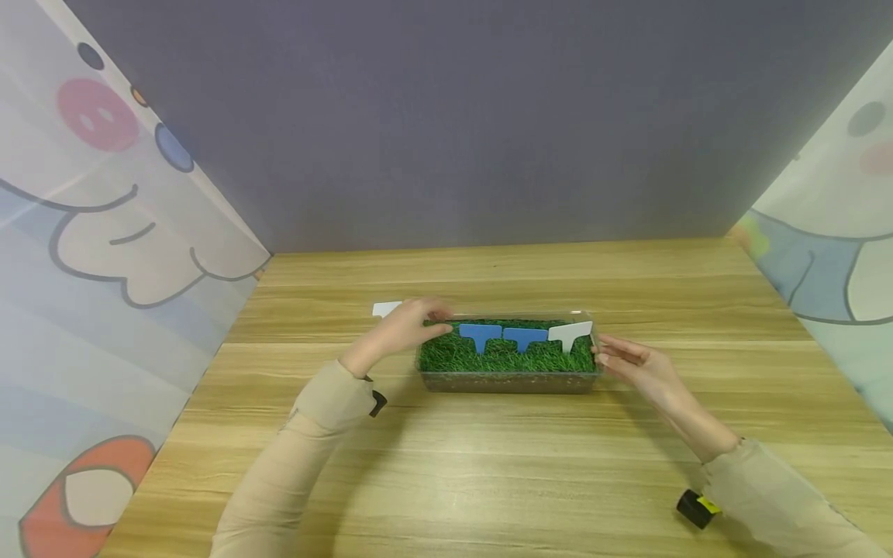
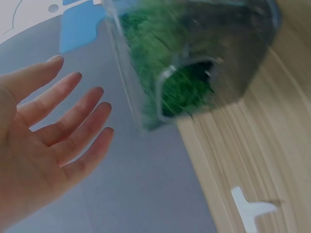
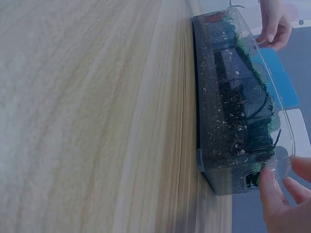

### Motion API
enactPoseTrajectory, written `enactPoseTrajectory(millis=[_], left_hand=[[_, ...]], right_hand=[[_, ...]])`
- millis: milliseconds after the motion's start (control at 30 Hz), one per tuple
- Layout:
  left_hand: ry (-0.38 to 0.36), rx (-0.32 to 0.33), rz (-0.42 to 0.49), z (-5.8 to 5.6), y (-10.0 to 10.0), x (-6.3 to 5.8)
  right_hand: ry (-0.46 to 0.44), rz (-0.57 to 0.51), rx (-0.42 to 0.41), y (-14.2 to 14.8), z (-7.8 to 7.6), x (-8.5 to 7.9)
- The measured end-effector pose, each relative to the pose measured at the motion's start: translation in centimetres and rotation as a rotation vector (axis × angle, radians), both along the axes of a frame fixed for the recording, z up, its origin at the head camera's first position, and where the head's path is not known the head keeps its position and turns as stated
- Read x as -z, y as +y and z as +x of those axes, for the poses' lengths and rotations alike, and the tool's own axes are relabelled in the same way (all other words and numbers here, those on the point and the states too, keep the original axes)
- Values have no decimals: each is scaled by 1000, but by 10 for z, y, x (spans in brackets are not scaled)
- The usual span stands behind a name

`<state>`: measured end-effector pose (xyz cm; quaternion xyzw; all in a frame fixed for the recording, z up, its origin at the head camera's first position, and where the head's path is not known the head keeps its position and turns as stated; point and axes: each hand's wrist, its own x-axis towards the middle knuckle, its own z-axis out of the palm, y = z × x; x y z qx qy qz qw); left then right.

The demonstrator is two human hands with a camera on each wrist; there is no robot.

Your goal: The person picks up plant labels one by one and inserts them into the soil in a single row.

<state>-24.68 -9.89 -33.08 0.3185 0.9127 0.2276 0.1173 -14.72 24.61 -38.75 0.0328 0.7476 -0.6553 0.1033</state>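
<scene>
A clear plastic planter box (image 1: 512,382) with green grass (image 1: 446,358) stands on the table. Two blue T-shaped plant labels (image 1: 481,333) and a white one (image 1: 570,333) stand in a row in the grass. My left hand (image 1: 407,329) hovers by the box's left end, fingers loosely spread and holding nothing, as the left wrist view shows. At the opposite end, my right hand (image 1: 645,376) holds the box by its rim, thumb and fingertips at the end wall. Dark soil (image 3: 228,111) shows through the side in the right wrist view.
Another white T-shaped label (image 2: 250,208) lies on the wooden table (image 1: 488,465) beyond my left hand, partly hidden by it in the head view. A grey panel (image 1: 488,124) rises behind the table, and cartoon-printed curtains (image 1: 105,256) hang at both sides.
</scene>
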Motion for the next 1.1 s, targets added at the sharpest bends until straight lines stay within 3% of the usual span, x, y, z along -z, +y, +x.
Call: enactPoseTrajectory(millis=[600,833,1100], left_hand=[[-12,-106,86,-8,-42,15],[13,-137,79,-15,-54,24],[-10,-164,64,-23,-66,31]], right_hand=[[-12,6,3,0,1,0],[-7,-28,4,0,1,0],[-9,13,6,1,-1,4]])
